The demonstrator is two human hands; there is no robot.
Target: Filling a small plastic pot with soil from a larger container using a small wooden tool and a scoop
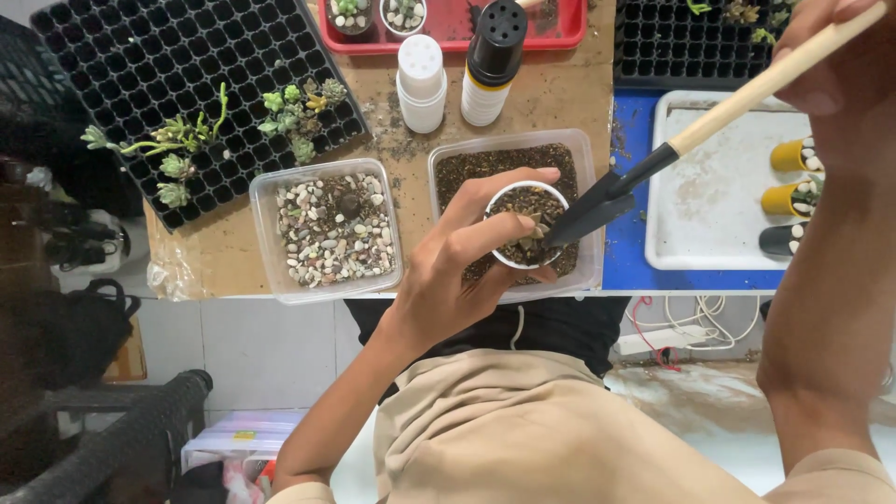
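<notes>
Two hands engaged. Left hand (pixel 457 271) fingers clamped on white pot (pixel 528 227) above soil tub (pixel 446 159). Right hand (pixel 835 56) fingers clamped on trowel (pixel 644 168).

We see a clear plastic tub of mixed pebbles (pixel 327 229) lying on the brown paper-covered table (pixel 551 103), just beside a black seedling tray (pixel 177 65) that bears small green succulent cuttings (pixel 297 114). Behind them a white plastic shaker bottle (pixel 421 82) stands near a white bottle with a black perforated cap (pixel 491 62), close to a red plastic tray (pixel 448 30). On our right a white tray (pixel 714 196) holds small yellow pots (pixel 790 177).
</notes>
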